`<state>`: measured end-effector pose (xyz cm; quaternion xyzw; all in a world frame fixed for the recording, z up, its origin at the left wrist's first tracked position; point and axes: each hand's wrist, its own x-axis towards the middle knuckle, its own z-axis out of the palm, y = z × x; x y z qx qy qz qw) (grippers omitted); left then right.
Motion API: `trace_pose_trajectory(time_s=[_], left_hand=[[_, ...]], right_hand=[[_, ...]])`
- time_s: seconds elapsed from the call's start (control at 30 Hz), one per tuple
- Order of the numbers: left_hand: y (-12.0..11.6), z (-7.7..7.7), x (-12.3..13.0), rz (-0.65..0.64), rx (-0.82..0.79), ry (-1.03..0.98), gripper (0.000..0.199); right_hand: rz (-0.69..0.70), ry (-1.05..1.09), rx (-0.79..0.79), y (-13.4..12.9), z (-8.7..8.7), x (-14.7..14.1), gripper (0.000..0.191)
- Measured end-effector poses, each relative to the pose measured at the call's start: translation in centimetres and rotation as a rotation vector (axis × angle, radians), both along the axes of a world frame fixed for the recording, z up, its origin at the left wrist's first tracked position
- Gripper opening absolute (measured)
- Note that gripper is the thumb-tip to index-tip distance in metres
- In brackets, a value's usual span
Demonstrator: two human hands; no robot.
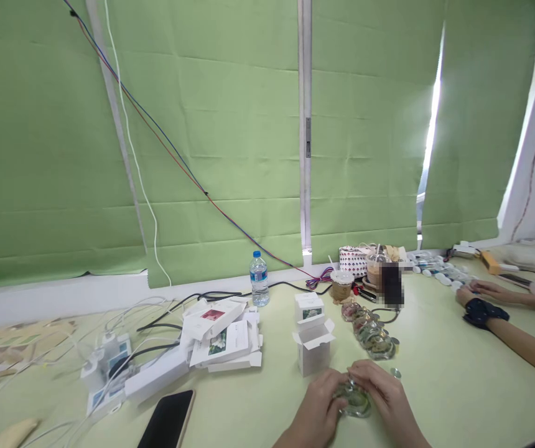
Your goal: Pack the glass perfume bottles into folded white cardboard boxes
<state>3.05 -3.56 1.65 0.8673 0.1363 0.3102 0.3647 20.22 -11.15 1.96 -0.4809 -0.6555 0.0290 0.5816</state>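
Note:
Near the table's front edge, my left hand (316, 404) is closed around the side of a small rounded clear glass bottle (355, 401) with something green inside. The fingers of my right hand (382, 391) are pinched together at the bottle's top, and they partly hide its neck. A small silvery round cap (395, 373) lies just beyond my right hand. Behind it, a row of similar glass bottles (376, 343) runs away toward the back. A white carton (314, 356) with raised flaps stands just beyond my left hand, and a closed white box (308, 309) stands behind it.
To the left are a pile of flat white cartons (223, 336), a phone (167, 420) and a power strip (109, 376) with tangled cables. A water bottle (259, 280) and a drink cup (342, 286) stand toward the back. A co-worker's arms (514, 323) reach in from the right.

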Motion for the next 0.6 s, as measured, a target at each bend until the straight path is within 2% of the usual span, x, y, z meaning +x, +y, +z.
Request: trace_pose_trajectory(time_s=[0.13, 0.33, 0.53, 0.6], left_hand=[[0.1, -0.3, 0.0, 0.003, 0.008, 0.003, 0.033], [0.1, -0.1, -0.1, 0.007, 0.013, 0.029, 0.036], [-0.1, 0.1, 0.0, 0.008, 0.001, 0.047, 0.039], [-0.1, -0.2, 0.0, 0.016, 0.004, 0.053, 0.041]], right_hand=[[-0.002, -0.042, 0.040, -0.1, -0.3, -0.3, 0.020], [-0.045, -0.010, -0.037, 0.0, -1.2, 0.0, 0.014], [-0.041, 0.016, -0.097, -0.2, -1.0, 0.6, 0.024], [-0.085, 0.016, -0.100, -0.6, -0.8, 1.0, 0.027]])
